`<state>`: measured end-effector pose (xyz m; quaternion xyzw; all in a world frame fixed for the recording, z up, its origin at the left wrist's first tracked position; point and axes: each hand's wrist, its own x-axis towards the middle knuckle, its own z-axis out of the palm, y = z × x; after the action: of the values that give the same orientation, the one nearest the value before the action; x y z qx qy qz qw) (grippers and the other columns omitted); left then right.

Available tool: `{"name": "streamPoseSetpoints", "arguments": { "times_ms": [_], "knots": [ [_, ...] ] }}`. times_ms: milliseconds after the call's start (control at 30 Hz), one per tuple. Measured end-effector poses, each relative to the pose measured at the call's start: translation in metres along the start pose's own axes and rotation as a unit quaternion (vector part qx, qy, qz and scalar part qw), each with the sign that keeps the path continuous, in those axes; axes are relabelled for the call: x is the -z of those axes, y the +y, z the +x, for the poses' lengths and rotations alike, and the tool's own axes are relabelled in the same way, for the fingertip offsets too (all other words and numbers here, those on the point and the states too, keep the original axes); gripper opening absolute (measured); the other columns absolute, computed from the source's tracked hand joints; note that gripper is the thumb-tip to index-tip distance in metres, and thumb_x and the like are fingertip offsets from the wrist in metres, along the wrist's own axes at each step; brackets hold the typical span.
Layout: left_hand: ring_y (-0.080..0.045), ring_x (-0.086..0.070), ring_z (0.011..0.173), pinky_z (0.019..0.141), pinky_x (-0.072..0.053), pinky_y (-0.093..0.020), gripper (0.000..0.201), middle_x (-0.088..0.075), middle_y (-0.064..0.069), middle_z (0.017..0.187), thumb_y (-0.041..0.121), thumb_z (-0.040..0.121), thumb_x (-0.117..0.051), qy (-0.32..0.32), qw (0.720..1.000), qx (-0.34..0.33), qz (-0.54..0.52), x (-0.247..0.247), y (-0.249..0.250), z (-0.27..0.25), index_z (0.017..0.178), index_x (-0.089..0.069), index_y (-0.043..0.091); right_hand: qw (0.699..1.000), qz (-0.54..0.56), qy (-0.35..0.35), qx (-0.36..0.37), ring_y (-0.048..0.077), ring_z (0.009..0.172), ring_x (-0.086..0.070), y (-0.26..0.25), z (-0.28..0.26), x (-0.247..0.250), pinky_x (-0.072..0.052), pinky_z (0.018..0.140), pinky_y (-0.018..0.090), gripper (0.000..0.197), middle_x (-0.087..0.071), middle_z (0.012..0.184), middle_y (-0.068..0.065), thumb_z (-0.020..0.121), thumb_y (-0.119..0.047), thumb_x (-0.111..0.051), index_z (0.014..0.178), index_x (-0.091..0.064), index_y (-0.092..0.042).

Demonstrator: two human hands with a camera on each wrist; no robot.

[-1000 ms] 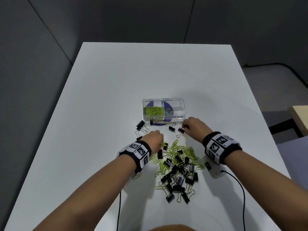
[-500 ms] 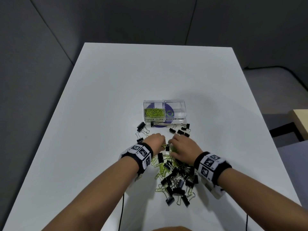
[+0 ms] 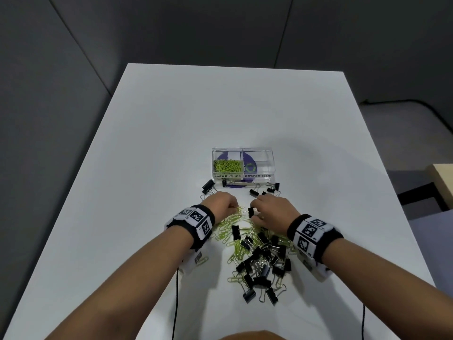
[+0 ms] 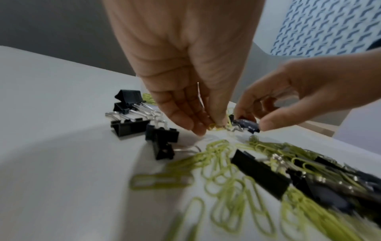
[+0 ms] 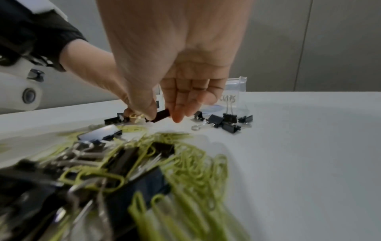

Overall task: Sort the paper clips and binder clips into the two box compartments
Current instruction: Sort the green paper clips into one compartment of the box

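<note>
A mixed heap of green paper clips (image 3: 228,231) and black binder clips (image 3: 263,266) lies on the white table in front of me. My left hand (image 3: 231,208) pinches green paper clips (image 4: 215,126) at the heap's far edge. Facing it, my right hand (image 3: 255,212) pinches a black binder clip (image 3: 251,212) (image 5: 161,115) between thumb and fingers. Beyond the hands stands the clear two-compartment box (image 3: 269,153). Its left compartment, labelled PAPER CLIPS, holds green paper clips (image 3: 228,165). The right one, labelled BINDER CLIPS, shows no clips.
Loose binder clips lie in front of the box, at left (image 3: 208,186) and at right (image 3: 272,190). A purple disc (image 3: 236,186) shows under the box. Thin cables (image 3: 176,298) trail from my wrists toward the near edge. A wooden surface (image 3: 443,177) stands right of the table.
My right hand came back from the binder clips near the box to the heap's far edge and took hold of a binder clip. The left hand stayed there, pinching paper clips.
</note>
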<state>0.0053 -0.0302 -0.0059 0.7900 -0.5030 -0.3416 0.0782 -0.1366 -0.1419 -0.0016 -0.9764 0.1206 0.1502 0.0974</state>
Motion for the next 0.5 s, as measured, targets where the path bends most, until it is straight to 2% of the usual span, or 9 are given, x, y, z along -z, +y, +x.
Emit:
{"name": "streamPoseSetpoints", "arguments": {
  "times_ms": [100, 200, 367, 500],
  "knots": [
    [-0.025, -0.058, 0.106, 0.089, -0.045, -0.032, 0.027, -0.062, -0.009, 0.116, 0.022, 0.096, -0.049, -0.013, 0.999, -0.004, 0.051, 0.004, -0.004, -0.003, 0.115, -0.061, 0.008, 1.0, 0.005, 0.019, -0.009, 0.021, 0.106, -0.054, 0.011, 0.001, 0.012, -0.049, 0.08, 0.033, 0.034, -0.059, 0.114, 0.004, 0.091, -0.031, -0.046, 0.12, -0.053, -0.013],
    [-0.024, -0.058, 0.105, 0.088, -0.045, -0.033, 0.026, -0.062, -0.007, 0.114, 0.024, 0.096, -0.048, -0.013, 0.997, 0.001, 0.076, 0.005, -0.008, -0.006, 0.113, -0.062, 0.01, 0.999, -0.009, 0.033, -0.027, 0.02, 0.1, -0.055, 0.023, 0.003, 0.022, -0.047, 0.074, 0.029, 0.032, -0.06, 0.11, 0.004, 0.092, -0.031, -0.045, 0.117, -0.053, -0.013],
    [-0.023, -0.057, 0.107, 0.087, -0.045, -0.032, 0.026, -0.061, -0.005, 0.115, 0.025, 0.096, -0.048, -0.018, 0.994, -0.006, 0.11, 0.006, -0.01, -0.01, 0.114, -0.061, 0.013, 0.993, -0.011, 0.046, -0.108, 0.023, 0.101, -0.054, 0.037, 0.007, 0.023, -0.04, 0.068, 0.029, 0.03, -0.06, 0.108, 0.005, 0.093, -0.031, -0.044, 0.114, -0.054, -0.012],
    [-0.022, -0.056, 0.108, 0.084, -0.044, -0.032, 0.024, -0.059, -0.004, 0.115, 0.024, 0.095, -0.049, -0.035, 0.991, -0.034, 0.127, 0.006, -0.009, -0.01, 0.114, -0.061, 0.014, 0.991, 0.0, 0.088, -0.103, 0.026, 0.104, -0.054, 0.035, 0.004, 0.018, -0.046, 0.075, 0.032, 0.039, -0.057, 0.118, 0.009, 0.091, -0.027, -0.05, 0.126, -0.048, -0.01]
  ]
}}
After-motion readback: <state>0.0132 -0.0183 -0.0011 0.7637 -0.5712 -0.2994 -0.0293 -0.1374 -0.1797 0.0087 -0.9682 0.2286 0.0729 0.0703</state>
